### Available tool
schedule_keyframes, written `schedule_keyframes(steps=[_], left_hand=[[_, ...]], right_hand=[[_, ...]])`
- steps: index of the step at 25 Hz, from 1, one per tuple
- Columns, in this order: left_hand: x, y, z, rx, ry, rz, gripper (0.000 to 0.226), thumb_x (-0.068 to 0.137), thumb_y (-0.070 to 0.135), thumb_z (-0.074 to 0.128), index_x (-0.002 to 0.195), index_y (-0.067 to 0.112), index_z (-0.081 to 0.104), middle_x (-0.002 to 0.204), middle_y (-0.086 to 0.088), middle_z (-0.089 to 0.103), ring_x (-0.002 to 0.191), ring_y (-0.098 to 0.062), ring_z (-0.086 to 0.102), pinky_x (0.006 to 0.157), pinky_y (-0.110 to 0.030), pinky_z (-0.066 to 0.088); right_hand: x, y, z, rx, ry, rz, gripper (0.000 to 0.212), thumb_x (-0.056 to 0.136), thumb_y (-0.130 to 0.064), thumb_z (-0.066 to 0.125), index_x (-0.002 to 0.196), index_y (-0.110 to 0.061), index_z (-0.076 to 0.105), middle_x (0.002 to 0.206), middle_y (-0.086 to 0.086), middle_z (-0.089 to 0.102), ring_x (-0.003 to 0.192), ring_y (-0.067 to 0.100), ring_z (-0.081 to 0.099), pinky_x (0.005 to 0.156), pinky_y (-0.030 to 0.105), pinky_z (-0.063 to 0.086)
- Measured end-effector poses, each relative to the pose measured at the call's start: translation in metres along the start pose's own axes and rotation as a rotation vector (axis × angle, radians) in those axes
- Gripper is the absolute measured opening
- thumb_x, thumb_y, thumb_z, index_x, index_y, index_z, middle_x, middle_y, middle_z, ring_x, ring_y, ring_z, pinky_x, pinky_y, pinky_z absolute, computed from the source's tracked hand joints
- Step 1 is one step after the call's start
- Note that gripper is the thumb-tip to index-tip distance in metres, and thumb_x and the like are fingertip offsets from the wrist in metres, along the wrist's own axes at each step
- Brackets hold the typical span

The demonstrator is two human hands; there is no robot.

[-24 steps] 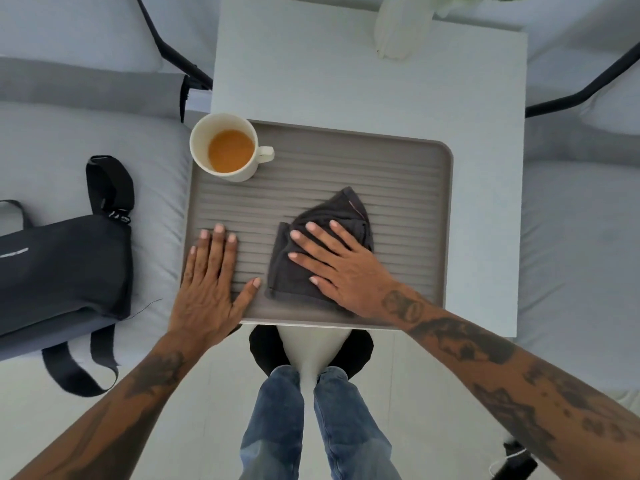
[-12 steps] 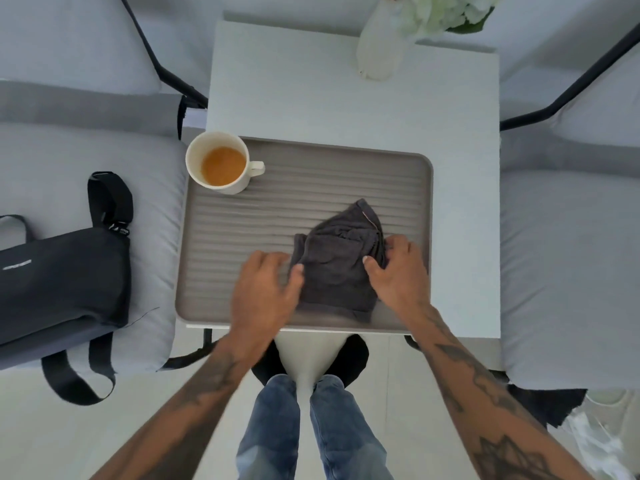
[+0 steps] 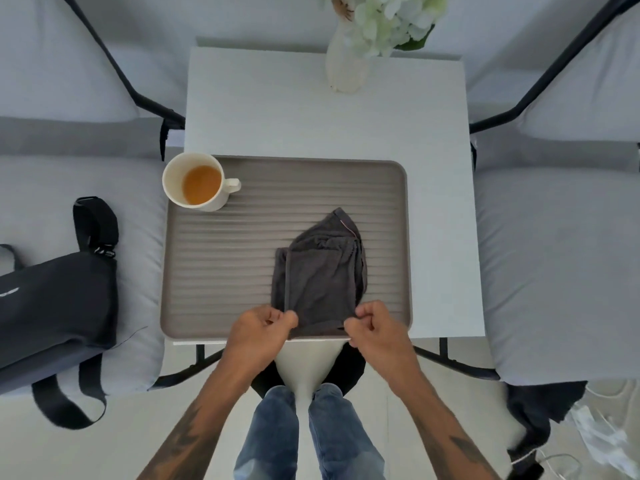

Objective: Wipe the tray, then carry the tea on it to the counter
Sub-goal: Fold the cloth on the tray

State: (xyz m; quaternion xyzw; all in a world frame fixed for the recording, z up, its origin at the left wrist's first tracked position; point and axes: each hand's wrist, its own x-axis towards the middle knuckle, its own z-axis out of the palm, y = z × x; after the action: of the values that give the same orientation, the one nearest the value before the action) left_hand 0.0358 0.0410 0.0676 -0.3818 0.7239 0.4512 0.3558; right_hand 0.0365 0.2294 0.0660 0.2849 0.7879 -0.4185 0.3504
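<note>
White worktop (image 3: 311, 119) sits between two grey cushioned seats, and at its near edge the left hand (image 3: 258, 336) and right hand (image 3: 379, 336) each pinch a near corner of a dark grey cloth (image 3: 322, 271) that lies on the ridged tray (image 3: 221, 271). Farther back, the cup of tea (image 3: 197, 181) stands on the tray's far left corner. A black bag (image 3: 52, 306) rests on the left seat, with writing too small to read, and a white vase of flowers (image 3: 348, 60) stands at the far edge.
</note>
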Motion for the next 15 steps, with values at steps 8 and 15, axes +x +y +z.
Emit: schedule_keyframes(steps=[8,15], left_hand=[[0.029,0.074,-0.021,-0.4,-0.016,0.269,0.028,0.096,0.028,0.061,0.121,0.017,0.065,0.112,-0.005,0.074,0.101,-0.021,0.071,0.092,-0.039,0.057],[0.055,0.041,0.039,0.477,0.344,0.737,0.049,0.077,0.052,0.07,0.111,0.017,0.065,0.109,-0.009,0.059,0.105,-0.031,0.057,0.09,-0.045,0.049]], right_hand=[[0.036,-0.046,-0.039,0.346,0.156,-0.213,0.041,0.094,-0.017,0.059,0.134,-0.022,0.05,0.121,-0.005,0.065,0.1,0.011,0.067,0.091,0.026,0.051],[0.072,-0.028,-0.001,-0.117,0.211,-0.218,0.038,0.084,-0.022,0.072,0.117,-0.013,0.053,0.102,0.002,0.063,0.086,0.016,0.062,0.075,0.026,0.05]])
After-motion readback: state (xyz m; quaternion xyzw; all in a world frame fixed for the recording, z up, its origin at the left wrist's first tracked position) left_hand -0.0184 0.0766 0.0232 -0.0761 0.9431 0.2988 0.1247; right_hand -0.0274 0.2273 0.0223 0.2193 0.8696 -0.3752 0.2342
